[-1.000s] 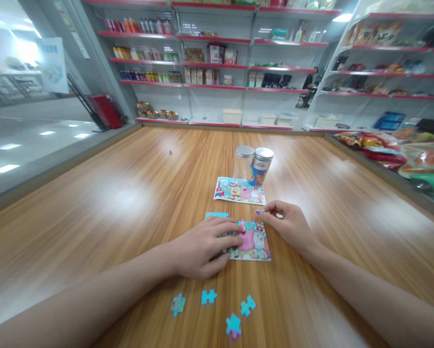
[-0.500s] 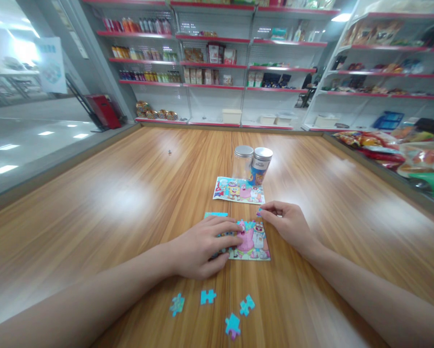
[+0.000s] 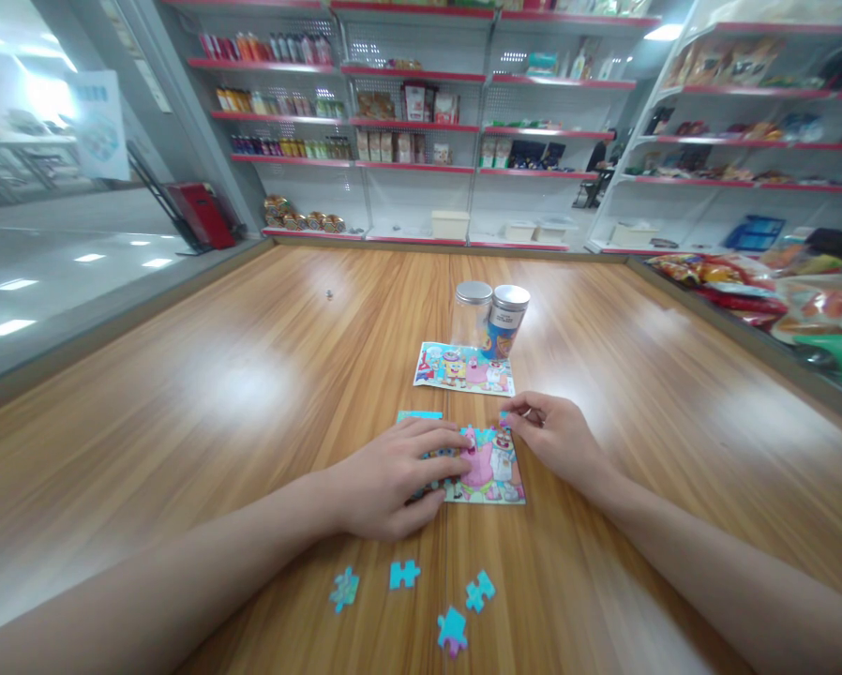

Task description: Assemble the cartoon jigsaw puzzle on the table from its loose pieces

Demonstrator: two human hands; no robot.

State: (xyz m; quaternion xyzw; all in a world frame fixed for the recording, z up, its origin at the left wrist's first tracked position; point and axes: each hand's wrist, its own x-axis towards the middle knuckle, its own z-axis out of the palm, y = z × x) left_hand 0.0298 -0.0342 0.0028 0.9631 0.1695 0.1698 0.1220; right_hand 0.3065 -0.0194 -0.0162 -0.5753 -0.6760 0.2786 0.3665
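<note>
Under my left hand [image 3: 399,473], which lies flat with its fingers spread, is a partly joined jigsaw puzzle [image 3: 488,473] with pink and white cartoon figures. The hand hides the puzzle's left side. My right hand [image 3: 551,431] pinches a small blue and purple puzzle piece [image 3: 504,419] between thumb and fingertips, at the puzzle's upper right edge. Whether that piece is seated there I cannot tell. Closer to me lie several loose pieces: a greenish-blue piece [image 3: 344,590], a blue piece [image 3: 404,575], another blue piece [image 3: 480,592] and a blue and purple piece [image 3: 453,631].
Beyond the puzzle lies a printed picture sheet [image 3: 463,370] with the same cartoon figures. A clear jar [image 3: 472,319] and a labelled jar [image 3: 507,323] stand at its back edge. Snack bags [image 3: 730,281] are piled at the right; stocked shelves [image 3: 413,127] line the back.
My right hand has shifted very slightly down with its puzzle piece, toward the puzzle's upper right edge. My left hand stays spread on the puzzle.
</note>
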